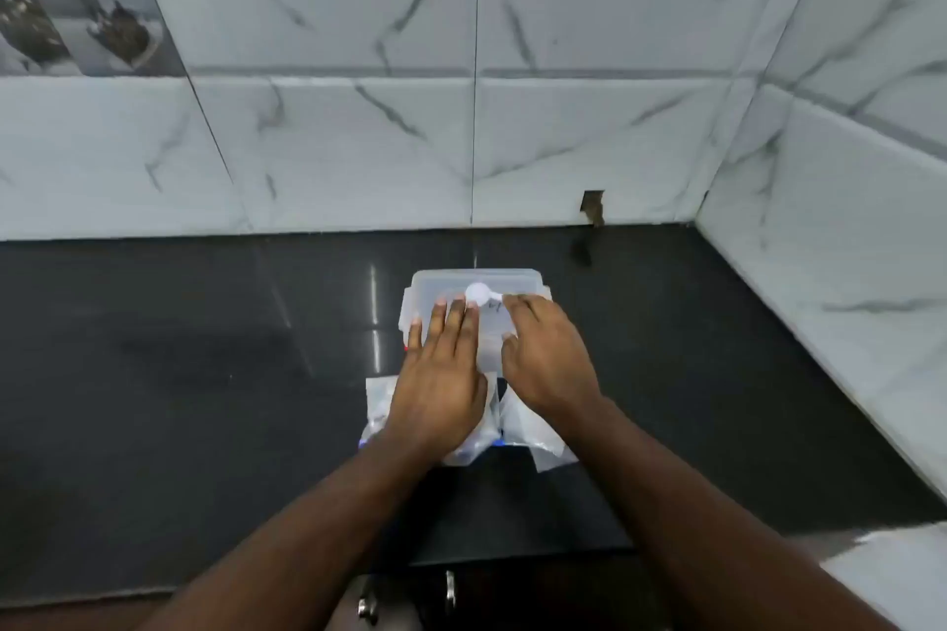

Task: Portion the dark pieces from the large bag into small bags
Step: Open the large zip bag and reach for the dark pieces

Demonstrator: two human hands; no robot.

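Note:
A clear plastic container [430, 284] with a lid sits on the black counter near the middle. A small white spoon [479, 294] lies on its lid. My left hand [440, 374] rests flat on the lid, fingers spread. My right hand [546, 354] hovers over the lid's right side, its fingertips at the spoon's handle; whether it grips the handle I cannot tell. Under my hands, nearer to me, lie clear plastic bags [533, 430], partly hidden. No dark pieces are visible.
The black counter [205, 374] stretches left and right of the container. Marble-patterned tiled walls [358, 144] close the back and the right side. A cupboard handle [450, 589] shows below the counter's front edge.

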